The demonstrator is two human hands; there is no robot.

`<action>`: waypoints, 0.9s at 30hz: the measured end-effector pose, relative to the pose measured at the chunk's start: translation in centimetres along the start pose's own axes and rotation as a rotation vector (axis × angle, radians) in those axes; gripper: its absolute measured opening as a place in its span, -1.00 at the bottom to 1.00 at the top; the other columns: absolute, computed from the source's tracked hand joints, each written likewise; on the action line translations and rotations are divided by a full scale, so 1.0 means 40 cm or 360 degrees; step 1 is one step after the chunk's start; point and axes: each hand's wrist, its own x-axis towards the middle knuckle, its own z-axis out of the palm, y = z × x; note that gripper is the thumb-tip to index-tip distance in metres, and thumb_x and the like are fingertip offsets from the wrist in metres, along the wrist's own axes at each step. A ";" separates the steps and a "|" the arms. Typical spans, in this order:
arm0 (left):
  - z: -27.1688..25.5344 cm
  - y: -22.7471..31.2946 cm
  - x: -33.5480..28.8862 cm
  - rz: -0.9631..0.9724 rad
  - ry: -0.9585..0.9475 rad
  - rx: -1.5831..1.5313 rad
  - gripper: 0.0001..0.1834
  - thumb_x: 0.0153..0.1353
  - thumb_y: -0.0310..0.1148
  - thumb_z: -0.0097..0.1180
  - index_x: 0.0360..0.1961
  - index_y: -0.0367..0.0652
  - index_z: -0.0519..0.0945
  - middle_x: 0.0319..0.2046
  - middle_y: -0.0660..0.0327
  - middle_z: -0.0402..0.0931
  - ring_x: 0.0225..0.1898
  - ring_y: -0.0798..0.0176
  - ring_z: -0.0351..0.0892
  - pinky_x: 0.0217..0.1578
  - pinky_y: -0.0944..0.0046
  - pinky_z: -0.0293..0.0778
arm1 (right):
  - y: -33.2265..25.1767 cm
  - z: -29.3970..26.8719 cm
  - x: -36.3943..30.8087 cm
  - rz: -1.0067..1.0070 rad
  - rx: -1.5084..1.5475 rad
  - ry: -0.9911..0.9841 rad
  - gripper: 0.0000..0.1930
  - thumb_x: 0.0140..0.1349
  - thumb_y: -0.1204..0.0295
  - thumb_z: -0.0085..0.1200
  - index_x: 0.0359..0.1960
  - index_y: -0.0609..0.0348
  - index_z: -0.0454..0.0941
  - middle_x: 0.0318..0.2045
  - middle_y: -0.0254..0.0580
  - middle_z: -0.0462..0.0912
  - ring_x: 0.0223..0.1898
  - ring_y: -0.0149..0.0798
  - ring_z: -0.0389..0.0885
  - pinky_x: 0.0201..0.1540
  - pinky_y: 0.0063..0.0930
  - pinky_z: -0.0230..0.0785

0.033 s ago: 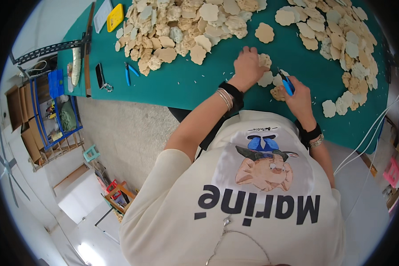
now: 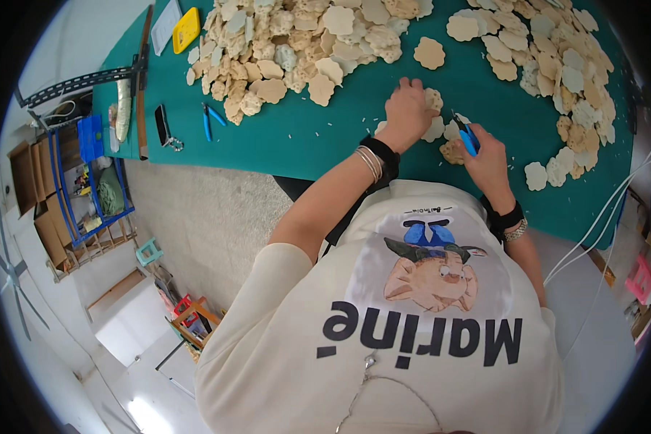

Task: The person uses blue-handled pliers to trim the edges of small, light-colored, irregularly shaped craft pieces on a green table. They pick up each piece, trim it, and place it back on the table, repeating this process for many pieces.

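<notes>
My right hand (image 2: 487, 158) is closed around blue-handled nippers (image 2: 471, 140), their dark jaws pointing away from me. My left hand (image 2: 406, 114) grips the edge of a beige scalloped, flower-shaped piece (image 2: 433, 99) between thumb and fingers. Just below that piece lies a pale scalloped piece (image 2: 433, 129). Another pale piece (image 2: 461, 123) rests beside the nipper jaws, and a tan bumpy piece (image 2: 452, 152) sits against my right fingers. Parts of these pieces are hidden by the hands and the tool.
Large heaps of similar pieces cover the far left (image 2: 296, 43) and right (image 2: 557, 65) of the green table (image 2: 267, 148). One loose piece (image 2: 430, 53) lies between them. Blue pliers (image 2: 210, 122), a phone (image 2: 162, 124), a yellow tray (image 2: 186, 30) and tiny white scraps are also there. White cables (image 2: 593, 224) hang at the right.
</notes>
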 end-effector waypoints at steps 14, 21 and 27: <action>-0.028 -0.071 -0.081 0.0070 -0.0160 -0.0448 -0.66 -0.01 -0.53 0.27 -0.15 -0.19 0.54 -0.24 0.11 0.57 -0.22 0.08 0.54 -0.20 0.12 0.51 | -0.012 -0.030 -0.023 -0.0400 0.0108 -0.0296 -0.62 0.15 0.43 0.22 0.03 0.15 0.55 -0.06 -0.11 0.65 -0.30 -0.05 0.61 -0.18 -0.29 0.46; -0.078 -0.147 -0.104 0.0658 -0.0101 -0.0208 -0.67 0.04 -0.61 0.17 -0.14 -0.09 0.67 -0.22 0.24 0.55 -0.18 0.06 0.47 -0.13 0.15 0.48 | 0.019 -0.016 -0.033 -0.0618 -0.0195 -0.0610 -0.62 0.14 0.45 0.13 0.05 0.10 0.58 0.07 -0.25 0.63 -0.10 -0.02 0.64 -0.03 -0.17 0.44; -0.090 -0.141 -0.164 0.0519 -0.0144 -0.0202 -0.61 0.03 -0.52 0.26 -0.06 0.01 0.68 -0.15 0.20 0.53 -0.15 0.06 0.48 -0.09 0.12 0.48 | 0.079 -0.078 -0.053 -0.0139 -0.0435 -0.0361 -0.56 0.09 0.54 0.14 0.07 0.04 0.56 -0.10 -0.12 0.68 -0.22 0.00 0.67 -0.16 -0.17 0.54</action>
